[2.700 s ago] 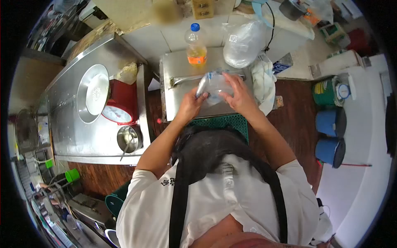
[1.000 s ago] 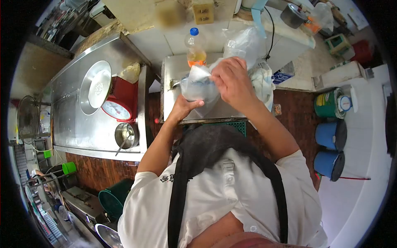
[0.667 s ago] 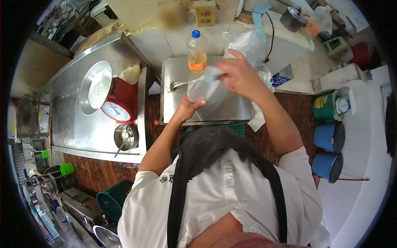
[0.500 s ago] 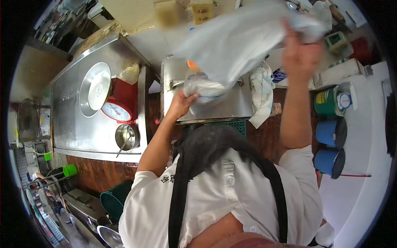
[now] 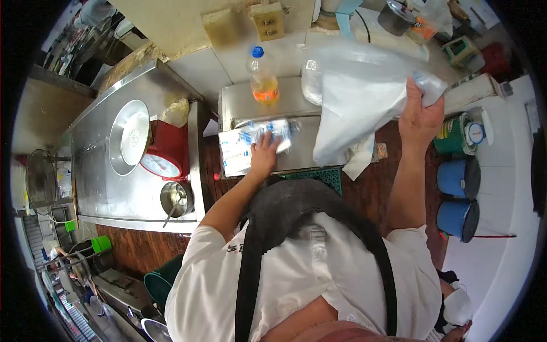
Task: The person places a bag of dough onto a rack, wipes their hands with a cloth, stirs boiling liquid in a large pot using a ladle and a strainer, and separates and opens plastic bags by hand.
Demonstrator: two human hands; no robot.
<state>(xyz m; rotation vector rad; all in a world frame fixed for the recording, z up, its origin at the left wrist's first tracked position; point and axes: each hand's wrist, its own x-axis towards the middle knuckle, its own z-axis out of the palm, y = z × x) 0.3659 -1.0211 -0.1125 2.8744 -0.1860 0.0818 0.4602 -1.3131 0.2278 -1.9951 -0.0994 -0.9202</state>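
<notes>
My right hand (image 5: 420, 114) is closed around the gathered end of a large translucent plastic bag (image 5: 362, 85), which hangs out to the left over the steel counter (image 5: 305, 128). With fingers spread, my left hand (image 5: 265, 153) lies on a white packet with blue print (image 5: 236, 149) in clear wrapping at the counter's front left. Behind that packet stands a clear bottle (image 5: 264, 77) with a blue cap and some orange liquid low down. Part of a whitish cloth (image 5: 359, 162) shows below the bag at the counter's right end.
On the steel table (image 5: 94, 182) at left are a red scale (image 5: 176, 149), a metal pan (image 5: 132, 102) with white contents and a small pot (image 5: 176, 199) with a spoon. Blue buckets (image 5: 456, 178) and a green tin (image 5: 450, 138) line the right wall. A lidded pot (image 5: 394, 18) stands at the back.
The plastic bag has swung right and down with my right hand, uncovering the bottle. My left hand has gone from gripping something at the counter's middle to lying spread on the packet.
</notes>
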